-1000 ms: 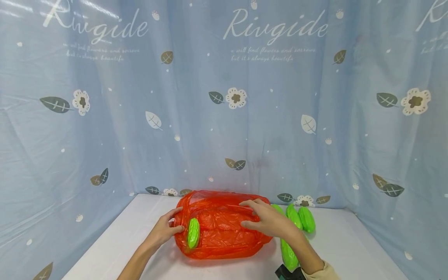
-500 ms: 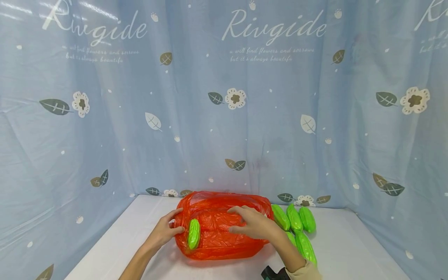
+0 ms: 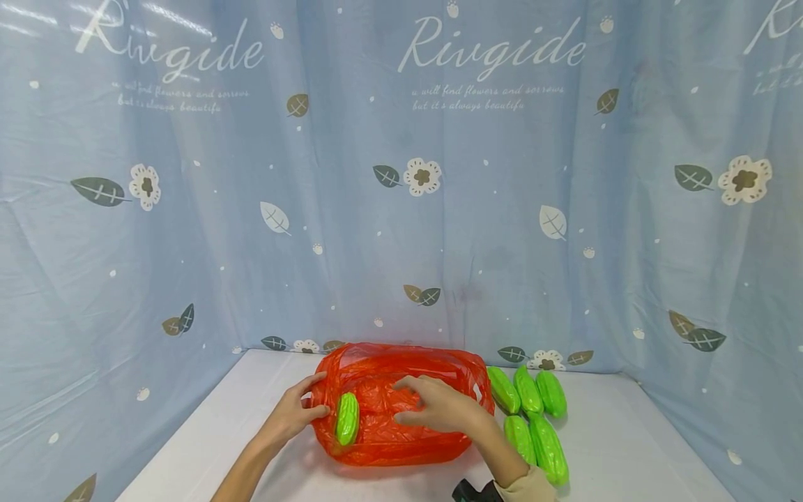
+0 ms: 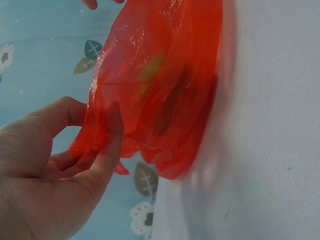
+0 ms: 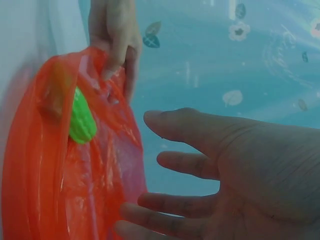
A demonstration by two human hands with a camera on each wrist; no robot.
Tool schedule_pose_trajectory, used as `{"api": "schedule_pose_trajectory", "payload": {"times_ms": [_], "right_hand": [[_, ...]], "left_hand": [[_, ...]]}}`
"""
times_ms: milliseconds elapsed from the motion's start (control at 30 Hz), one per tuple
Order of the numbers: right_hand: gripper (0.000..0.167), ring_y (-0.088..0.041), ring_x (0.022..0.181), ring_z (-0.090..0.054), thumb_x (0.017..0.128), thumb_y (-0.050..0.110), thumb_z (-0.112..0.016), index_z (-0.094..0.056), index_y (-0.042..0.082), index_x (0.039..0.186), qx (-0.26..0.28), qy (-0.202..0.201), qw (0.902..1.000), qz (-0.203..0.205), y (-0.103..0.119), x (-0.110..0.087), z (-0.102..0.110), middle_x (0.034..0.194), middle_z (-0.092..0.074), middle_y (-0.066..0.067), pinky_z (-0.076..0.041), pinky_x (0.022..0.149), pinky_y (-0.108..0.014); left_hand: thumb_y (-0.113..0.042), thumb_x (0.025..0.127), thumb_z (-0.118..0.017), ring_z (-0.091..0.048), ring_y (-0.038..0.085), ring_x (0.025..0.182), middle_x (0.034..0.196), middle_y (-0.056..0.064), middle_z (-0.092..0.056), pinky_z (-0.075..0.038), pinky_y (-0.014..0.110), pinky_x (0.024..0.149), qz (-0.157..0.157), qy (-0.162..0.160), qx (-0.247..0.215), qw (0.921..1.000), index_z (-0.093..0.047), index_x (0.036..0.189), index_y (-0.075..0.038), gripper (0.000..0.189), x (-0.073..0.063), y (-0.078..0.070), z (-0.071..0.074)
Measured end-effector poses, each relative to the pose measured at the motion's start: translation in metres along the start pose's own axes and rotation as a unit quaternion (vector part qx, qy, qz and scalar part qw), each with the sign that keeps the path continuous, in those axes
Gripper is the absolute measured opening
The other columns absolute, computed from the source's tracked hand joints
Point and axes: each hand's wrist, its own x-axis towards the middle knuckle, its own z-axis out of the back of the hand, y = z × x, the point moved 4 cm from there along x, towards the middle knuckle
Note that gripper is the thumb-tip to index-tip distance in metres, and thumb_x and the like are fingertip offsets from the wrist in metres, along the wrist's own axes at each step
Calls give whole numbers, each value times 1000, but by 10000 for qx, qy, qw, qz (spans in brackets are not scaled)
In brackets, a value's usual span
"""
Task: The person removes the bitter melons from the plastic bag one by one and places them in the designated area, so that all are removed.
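A red plastic bag (image 3: 426, 446) lies with its mouth spread on the white table. My left hand (image 3: 291, 416) pinches the bag's left edge between thumb and fingers; the left wrist view shows the film caught in that hand (image 4: 65, 175). Inside the bag, at its left end, rests one bright green ridged bitter melon (image 3: 348, 418), which also shows in the right wrist view as a bitter melon (image 5: 82, 117). Over the bag's middle hovers my right hand (image 3: 439, 406), fingers spread and holding nothing. In the right wrist view this hand (image 5: 200, 175) is beside the bag.
Several more green bitter melons (image 3: 548, 450) lie in two rows just right of the bag. A black object (image 3: 473, 491) sits at my right wrist by the beige sleeve (image 3: 530, 486). A patterned blue curtain (image 3: 489, 244) encloses the back and sides of the white table (image 3: 615, 432).
My right hand has moved left from the bag's right side to over its middle, uncovering the melons on the right. My left hand and the melon in the bag have stayed in place.
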Motion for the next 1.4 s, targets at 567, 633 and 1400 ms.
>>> {"api": "schedule_pose_trajectory", "payload": {"times_ms": [567, 633, 1400], "right_hand": [[45, -17, 101, -62, 84, 41, -74, -62, 20, 122, 287, -104, 9990, -330, 6, 25, -23, 113, -67, 1, -55, 81, -36], [45, -17, 99, -61, 84, 41, -74, -63, 20, 121, 339, -109, 9986, -393, 4, 27, -27, 110, -67, 1, -54, 79, -35], [48, -13, 86, -58, 83, 40, -75, -61, 18, 123, 464, -120, 9958, -775, -4, 43, -58, 106, -67, -3, -51, 72, -35]], "left_hand": [[0, 80, -70, -63, 31, 107, 140, 26, -49, -60, 39, 81, 97, -35, -4, 9999, -43, 144, 0, 70, -1, 1, 1], [1, 80, -70, -63, 32, 108, 140, 27, -48, -60, 38, 81, 66, -29, -20, 10000, -43, 144, 0, 70, -1, 0, 1], [0, 81, -69, -62, 31, 108, 142, 29, -45, -60, 36, 80, 20, 160, -19, 9999, -39, 146, 2, 71, -1, 1, 0]]}}
